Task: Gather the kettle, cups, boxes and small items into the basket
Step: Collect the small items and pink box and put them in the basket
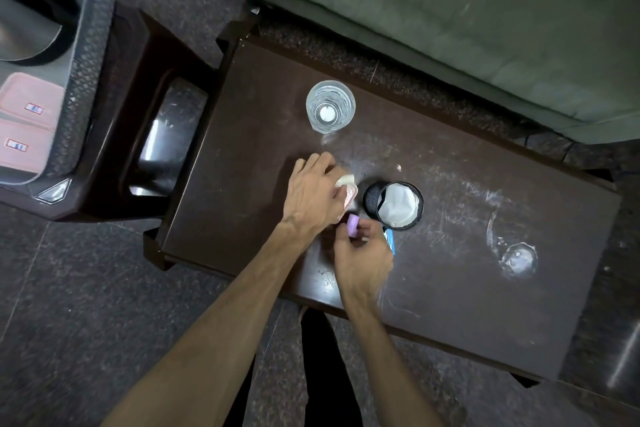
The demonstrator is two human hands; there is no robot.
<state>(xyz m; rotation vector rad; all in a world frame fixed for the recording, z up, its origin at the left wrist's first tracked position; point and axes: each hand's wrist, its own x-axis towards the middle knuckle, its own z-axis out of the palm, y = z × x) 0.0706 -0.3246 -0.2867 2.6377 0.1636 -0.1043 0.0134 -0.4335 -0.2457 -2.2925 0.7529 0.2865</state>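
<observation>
Dark table, purple item pinched in right hand fingers

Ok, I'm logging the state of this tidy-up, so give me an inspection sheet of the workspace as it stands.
Surface: dark brown table, scuffed with white marks.
Job's things: clear glass upright on the table; black mesh cup upright with white paper inside; grey basket on a stool at left, holding a kettle and pink boxes.
Clutter: small glass lid on the table at right.
Hands: left hand over pink and cream small items; right hand holds a purple piece and a blue item.
Cables: nothing seen.
Surroundings: green sofa, dark speckled floor.
</observation>
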